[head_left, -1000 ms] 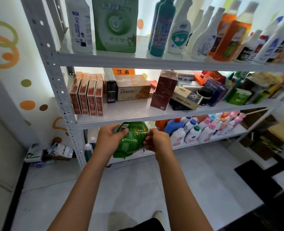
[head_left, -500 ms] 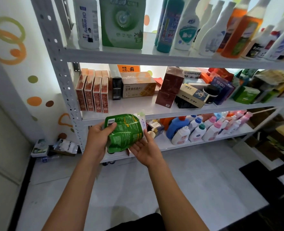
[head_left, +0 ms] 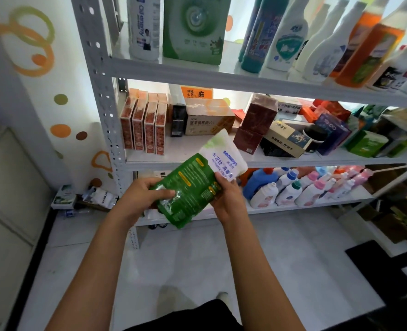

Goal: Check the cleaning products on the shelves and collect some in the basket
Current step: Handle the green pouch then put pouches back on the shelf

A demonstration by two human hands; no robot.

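White metal shelves (head_left: 173, 161) fill the upper and right parts of the frame, set against a wall with painted orange and green rings at upper left. We see tall bottles (head_left: 281, 37) on the top level, boxes (head_left: 145, 127) on the middle level and small capped bottles (head_left: 290, 189) on the lowest level at centre right.

At frame centre we hold two soft pouches together: a green pouch (head_left: 188, 187) in front and a white pouch (head_left: 224, 156) behind it, angled toward upper right. Our left hand (head_left: 145, 197) grips the lower left edge of the green pouch, thumb across its face. Our right hand (head_left: 228, 199) is curled round the right edges of both pouches. Neither grip is free.

We judge these pouches to be liquid-filled, flexible and glossy, so likely to sag and slide against each other. Support from beneath, or a hold near the sealed edges, appears safest. No basket is visible in this view.
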